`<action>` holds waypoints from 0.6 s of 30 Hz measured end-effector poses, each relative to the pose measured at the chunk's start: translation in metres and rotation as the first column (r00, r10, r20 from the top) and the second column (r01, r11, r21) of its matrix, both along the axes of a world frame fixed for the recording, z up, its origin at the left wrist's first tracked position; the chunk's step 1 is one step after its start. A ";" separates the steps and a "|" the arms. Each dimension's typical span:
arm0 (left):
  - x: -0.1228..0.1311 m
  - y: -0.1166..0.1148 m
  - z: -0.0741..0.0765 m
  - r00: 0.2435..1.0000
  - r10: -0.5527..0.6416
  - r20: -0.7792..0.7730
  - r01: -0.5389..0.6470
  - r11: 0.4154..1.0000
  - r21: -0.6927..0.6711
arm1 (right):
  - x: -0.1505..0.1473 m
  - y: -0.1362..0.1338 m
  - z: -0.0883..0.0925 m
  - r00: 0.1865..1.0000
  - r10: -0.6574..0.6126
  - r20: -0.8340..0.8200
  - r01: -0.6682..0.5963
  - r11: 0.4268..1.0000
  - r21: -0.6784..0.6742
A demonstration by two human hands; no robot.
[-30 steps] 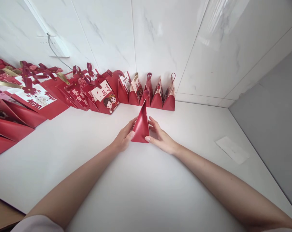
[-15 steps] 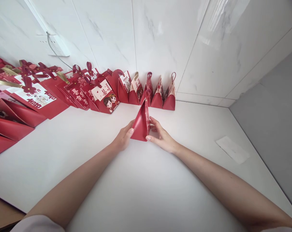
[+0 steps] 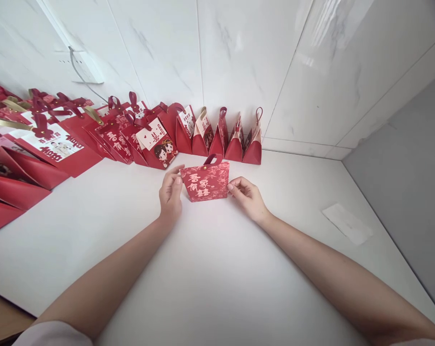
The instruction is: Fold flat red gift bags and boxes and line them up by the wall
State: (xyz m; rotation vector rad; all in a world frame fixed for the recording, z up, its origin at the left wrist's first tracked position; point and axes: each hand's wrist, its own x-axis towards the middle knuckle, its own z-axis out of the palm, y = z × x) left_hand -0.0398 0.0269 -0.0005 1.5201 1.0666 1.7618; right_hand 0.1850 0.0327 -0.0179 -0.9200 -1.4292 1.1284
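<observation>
A small red gift bag (image 3: 208, 182) stands on the white table in front of me, its flat face with pale characters and a floral print turned my way. A dark red ribbon handle (image 3: 213, 159) arches from a gold stud at its top. My left hand (image 3: 172, 192) holds the bag's left edge, with the thumb in front and fingertips partly hidden behind. At the opposite side, my right hand (image 3: 249, 196) pinches the right edge between thumb and fingers.
Behind it, a row of similar red bags (image 3: 217, 137) stands along the marbled wall (image 3: 239, 57). Many more bags (image 3: 55, 149) crowd the left side. A pale flat sheet (image 3: 347, 223) lies on the table (image 3: 217, 278) at right. A cable (image 3: 82, 77) hangs from a wall socket.
The bag has turned from its plain red side to its printed face. My left hand has moved slightly left and up; my right hand now pinches the bag's edge.
</observation>
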 end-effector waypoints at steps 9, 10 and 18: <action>-0.006 0.009 -0.006 0.880 -0.321 0.349 0.437 0.835 -0.334 | -0.002 0.001 0.007 0.935 0.090 -0.343 -0.154 0.974 -0.166; -0.008 0.010 -0.006 0.871 -0.327 0.366 0.454 0.820 -0.349 | -0.003 0.000 0.008 0.932 0.095 -0.351 -0.166 0.970 -0.177; -0.011 0.012 -0.005 0.852 -0.357 0.384 0.495 0.790 -0.363 | -0.002 -0.002 0.010 0.923 0.056 -0.382 -0.159 0.957 -0.243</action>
